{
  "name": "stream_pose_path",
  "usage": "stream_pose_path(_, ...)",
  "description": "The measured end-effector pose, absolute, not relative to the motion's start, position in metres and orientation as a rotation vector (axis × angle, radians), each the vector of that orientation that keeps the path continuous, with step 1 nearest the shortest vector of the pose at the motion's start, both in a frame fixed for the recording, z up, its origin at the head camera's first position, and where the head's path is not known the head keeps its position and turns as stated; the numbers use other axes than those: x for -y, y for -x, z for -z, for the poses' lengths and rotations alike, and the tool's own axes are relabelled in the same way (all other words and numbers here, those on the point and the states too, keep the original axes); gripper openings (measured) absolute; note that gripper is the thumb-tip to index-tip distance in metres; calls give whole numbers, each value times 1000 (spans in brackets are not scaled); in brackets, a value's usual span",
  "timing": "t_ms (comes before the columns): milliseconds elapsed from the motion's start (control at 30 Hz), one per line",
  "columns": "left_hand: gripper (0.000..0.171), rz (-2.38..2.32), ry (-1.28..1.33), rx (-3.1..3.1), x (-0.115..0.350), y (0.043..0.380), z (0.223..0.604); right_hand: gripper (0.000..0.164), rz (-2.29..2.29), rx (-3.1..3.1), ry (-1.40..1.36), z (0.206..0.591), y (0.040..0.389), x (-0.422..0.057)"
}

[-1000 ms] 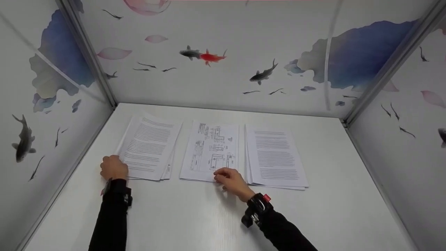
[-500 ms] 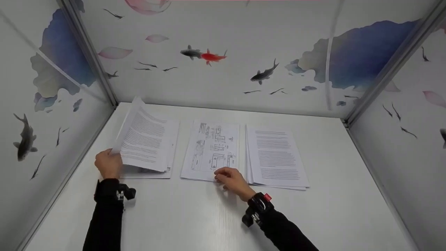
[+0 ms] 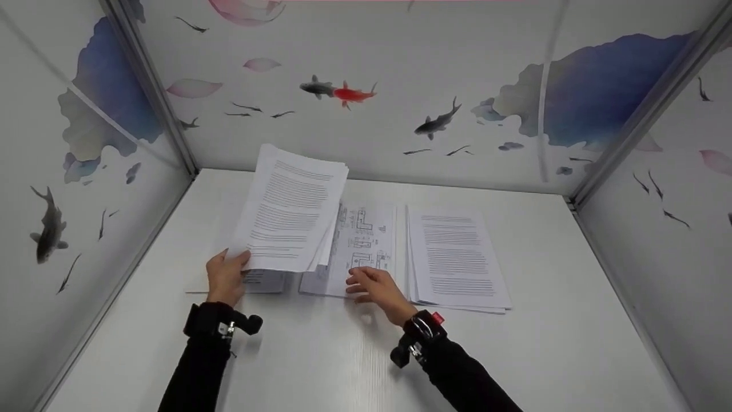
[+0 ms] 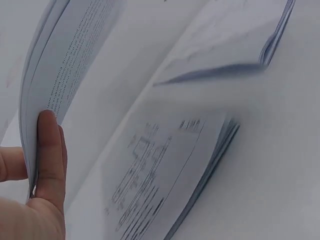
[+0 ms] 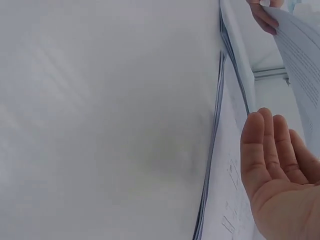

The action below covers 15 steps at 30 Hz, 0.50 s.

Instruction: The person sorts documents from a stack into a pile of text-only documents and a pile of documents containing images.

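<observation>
My left hand (image 3: 226, 277) pinches the lower left corner of a few printed text sheets (image 3: 294, 212), held tilted up off the table. In the left wrist view the thumb and fingers (image 4: 50, 150) lie on opposite faces of these sheets. Below them is a paper stack (image 3: 266, 281), mostly hidden in the head view. The lifted sheets cover the left part of a middle stack with technical drawings (image 3: 372, 234). My right hand (image 3: 377, 292) is at that stack's near edge, holding nothing; its fingers (image 5: 272, 145) look nearly straight in the right wrist view.
To the right lies another stack of text pages (image 3: 457, 257), its sheets slightly fanned. The white table (image 3: 560, 343) is enclosed by panels (image 3: 366, 143) printed with fish and petals, joined by metal posts (image 3: 151, 91).
The left hand has lifted the text sheets off the left stack and carried them right, partly over the middle stack. The right hand has stayed nearly in place, its fingers a little straighter.
</observation>
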State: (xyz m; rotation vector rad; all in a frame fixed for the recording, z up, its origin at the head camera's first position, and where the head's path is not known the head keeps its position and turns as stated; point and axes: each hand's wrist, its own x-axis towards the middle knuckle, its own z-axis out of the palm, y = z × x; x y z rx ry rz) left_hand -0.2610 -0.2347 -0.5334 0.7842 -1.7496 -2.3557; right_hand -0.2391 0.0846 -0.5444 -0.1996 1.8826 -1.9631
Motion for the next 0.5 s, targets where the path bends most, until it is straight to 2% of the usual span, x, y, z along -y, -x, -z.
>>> stream_pose_path(67,55,2423,-740,1721,219,262,535,53,2022,-1853,182,549,246,-83)
stream_pose_path(200,44,2453,-674,1766,193,262,538,63,2135,-1785,114,538,250,-83)
stream_pose_path(300,41,2393,-641,1869,176,263,539,57,2204,-1761,54,524,248,-86)
stream_pose_path(500,41,2346,-601,1944,153,265,542,45,2265,-1826,-40,525,248,-89)
